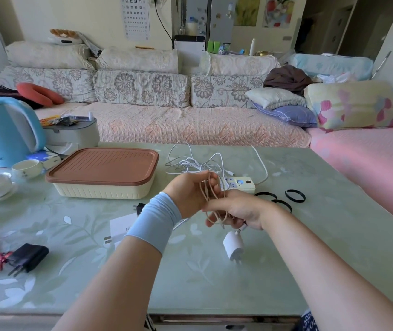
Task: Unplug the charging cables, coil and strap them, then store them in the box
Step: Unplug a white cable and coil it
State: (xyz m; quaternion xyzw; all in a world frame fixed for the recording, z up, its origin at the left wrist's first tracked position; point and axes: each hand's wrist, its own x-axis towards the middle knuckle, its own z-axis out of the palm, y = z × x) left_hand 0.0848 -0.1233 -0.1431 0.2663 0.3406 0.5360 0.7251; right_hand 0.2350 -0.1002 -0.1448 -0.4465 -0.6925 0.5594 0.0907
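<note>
My left hand holds loops of a thin beige cable wound around its fingers. My right hand grips the lower part of the same coil, and a white charger plug dangles from it just above the table. Behind the hands lies a white power strip with a tangle of white cables. Three black straps lie to the right of the strip. The cream box with a brown lid stands shut at the left. A strapped red cable with a black plug lies at the near left.
A blue kettle, white cups and a grey appliance crowd the table's far left. A white card and a small black plug lie under my left forearm. A sofa runs behind the glass-topped table.
</note>
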